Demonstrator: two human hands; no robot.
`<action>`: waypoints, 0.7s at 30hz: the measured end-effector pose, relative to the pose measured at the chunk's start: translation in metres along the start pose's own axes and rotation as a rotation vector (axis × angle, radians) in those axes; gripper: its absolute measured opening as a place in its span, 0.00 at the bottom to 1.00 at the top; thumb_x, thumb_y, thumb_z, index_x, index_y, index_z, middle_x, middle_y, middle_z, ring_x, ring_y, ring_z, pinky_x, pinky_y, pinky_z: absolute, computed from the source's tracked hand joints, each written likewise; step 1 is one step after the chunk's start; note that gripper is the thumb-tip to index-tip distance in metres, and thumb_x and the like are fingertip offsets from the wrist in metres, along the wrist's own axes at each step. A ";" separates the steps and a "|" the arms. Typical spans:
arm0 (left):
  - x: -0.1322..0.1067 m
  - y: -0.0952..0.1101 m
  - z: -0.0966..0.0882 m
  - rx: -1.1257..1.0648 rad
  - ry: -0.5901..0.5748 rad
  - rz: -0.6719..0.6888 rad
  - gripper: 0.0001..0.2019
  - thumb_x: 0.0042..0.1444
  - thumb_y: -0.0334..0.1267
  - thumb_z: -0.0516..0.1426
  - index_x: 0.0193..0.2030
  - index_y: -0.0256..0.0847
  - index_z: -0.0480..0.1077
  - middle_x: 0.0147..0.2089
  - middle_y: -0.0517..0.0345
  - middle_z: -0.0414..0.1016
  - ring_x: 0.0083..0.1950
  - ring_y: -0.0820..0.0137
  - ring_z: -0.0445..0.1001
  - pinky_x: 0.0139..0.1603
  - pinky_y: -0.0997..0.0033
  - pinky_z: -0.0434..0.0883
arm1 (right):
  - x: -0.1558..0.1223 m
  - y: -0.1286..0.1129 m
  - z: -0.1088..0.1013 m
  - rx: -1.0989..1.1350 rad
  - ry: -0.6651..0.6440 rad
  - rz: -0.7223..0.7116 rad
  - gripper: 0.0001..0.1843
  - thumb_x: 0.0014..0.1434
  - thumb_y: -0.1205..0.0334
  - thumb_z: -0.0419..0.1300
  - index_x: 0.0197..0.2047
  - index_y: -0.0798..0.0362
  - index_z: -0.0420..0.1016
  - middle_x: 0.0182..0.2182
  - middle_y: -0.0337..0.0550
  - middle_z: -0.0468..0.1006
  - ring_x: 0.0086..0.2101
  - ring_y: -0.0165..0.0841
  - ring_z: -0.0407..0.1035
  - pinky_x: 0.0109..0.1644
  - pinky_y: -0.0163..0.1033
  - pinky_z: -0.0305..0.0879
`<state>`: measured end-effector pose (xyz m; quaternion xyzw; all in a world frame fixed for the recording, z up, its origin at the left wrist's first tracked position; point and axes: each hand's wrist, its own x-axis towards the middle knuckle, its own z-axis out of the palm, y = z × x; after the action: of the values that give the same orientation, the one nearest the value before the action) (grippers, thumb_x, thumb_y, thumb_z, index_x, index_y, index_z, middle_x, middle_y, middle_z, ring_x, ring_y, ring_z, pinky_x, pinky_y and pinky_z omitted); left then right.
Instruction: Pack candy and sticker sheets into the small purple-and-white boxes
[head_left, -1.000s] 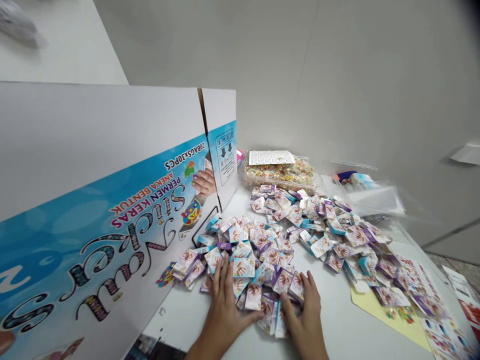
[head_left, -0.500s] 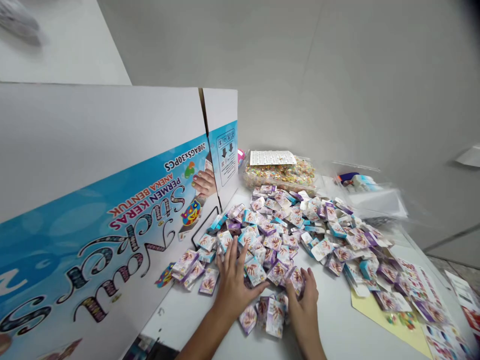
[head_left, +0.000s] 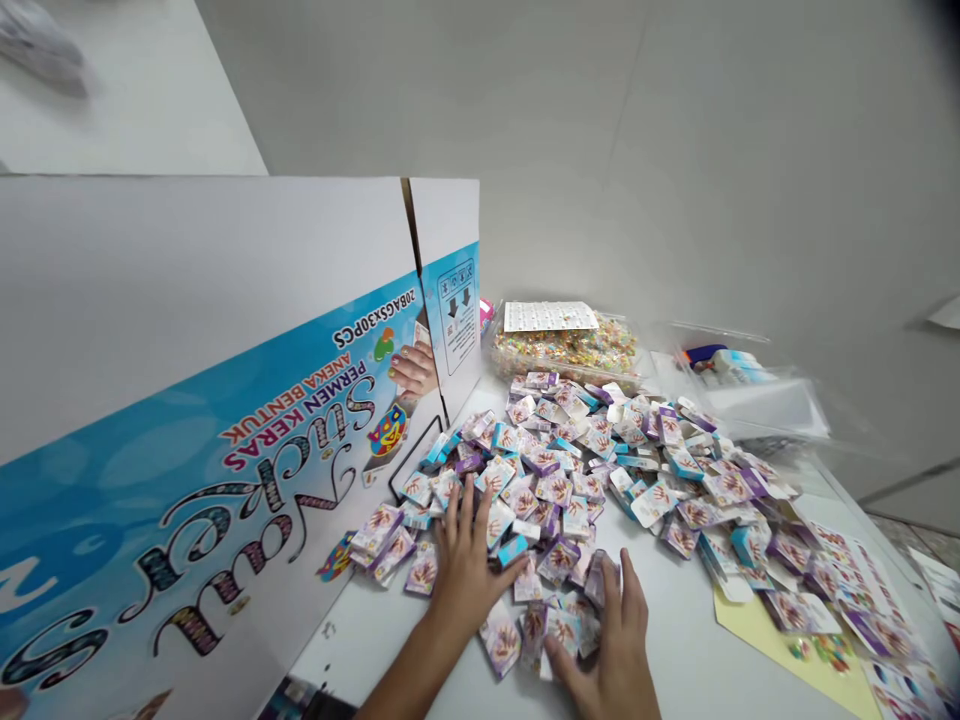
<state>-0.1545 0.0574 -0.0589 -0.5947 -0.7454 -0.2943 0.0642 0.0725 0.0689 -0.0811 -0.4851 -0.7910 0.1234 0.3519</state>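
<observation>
A heap of small candy boxes (head_left: 555, 490), white with purple or blue sides and a printed hand, spreads over the white table (head_left: 675, 640). My left hand (head_left: 469, 550) lies on the heap's left part, fingers stretched out over several boxes and thumb pointing right. At the heap's near right edge is my right hand (head_left: 611, 640), fingers apart, its thumb against a box (head_left: 562, 630) in a small cluster nearest me. Neither hand is closed round a box. Some boxes under my left palm are hidden.
A large printed carton (head_left: 247, 420) walls off the left side. Behind the heap stands a clear tub of colourful candies (head_left: 562, 345) with a white sheet (head_left: 551, 316) on top. Another clear container (head_left: 757, 390) is at back right. Yellow paper (head_left: 780, 640) with loose candies (head_left: 829, 650) lies right.
My right hand has moved nearer to me and opened wider, down to the front cluster. Boxes between my hands have shifted towards me. My left hand stays over nearly the same boxes.
</observation>
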 end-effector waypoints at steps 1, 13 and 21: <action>0.006 0.001 0.000 0.014 -0.013 -0.007 0.50 0.57 0.54 0.64 0.78 0.45 0.40 0.79 0.38 0.43 0.79 0.42 0.43 0.68 0.31 0.58 | -0.004 0.003 0.000 -0.025 -0.023 -0.053 0.57 0.56 0.38 0.65 0.77 0.51 0.42 0.74 0.62 0.44 0.68 0.66 0.49 0.63 0.70 0.61; 0.116 0.003 0.017 -0.169 0.086 -0.040 0.32 0.58 0.32 0.59 0.70 0.43 0.60 0.76 0.38 0.55 0.77 0.47 0.51 0.70 0.34 0.58 | 0.001 0.006 0.024 -0.167 0.006 -0.115 0.57 0.57 0.36 0.64 0.77 0.51 0.42 0.73 0.66 0.45 0.68 0.68 0.50 0.61 0.72 0.63; 0.194 -0.004 0.026 -0.376 0.252 -0.032 0.22 0.60 0.36 0.59 0.61 0.37 0.65 0.62 0.37 0.71 0.67 0.52 0.67 0.68 0.44 0.65 | 0.035 0.000 0.034 -0.184 0.093 -0.045 0.47 0.60 0.35 0.62 0.72 0.54 0.55 0.71 0.68 0.50 0.66 0.63 0.54 0.61 0.67 0.64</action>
<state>-0.2068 0.2351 0.0046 -0.5427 -0.6729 -0.5010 0.0402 0.0400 0.1037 -0.0903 -0.5025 -0.7924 0.0196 0.3452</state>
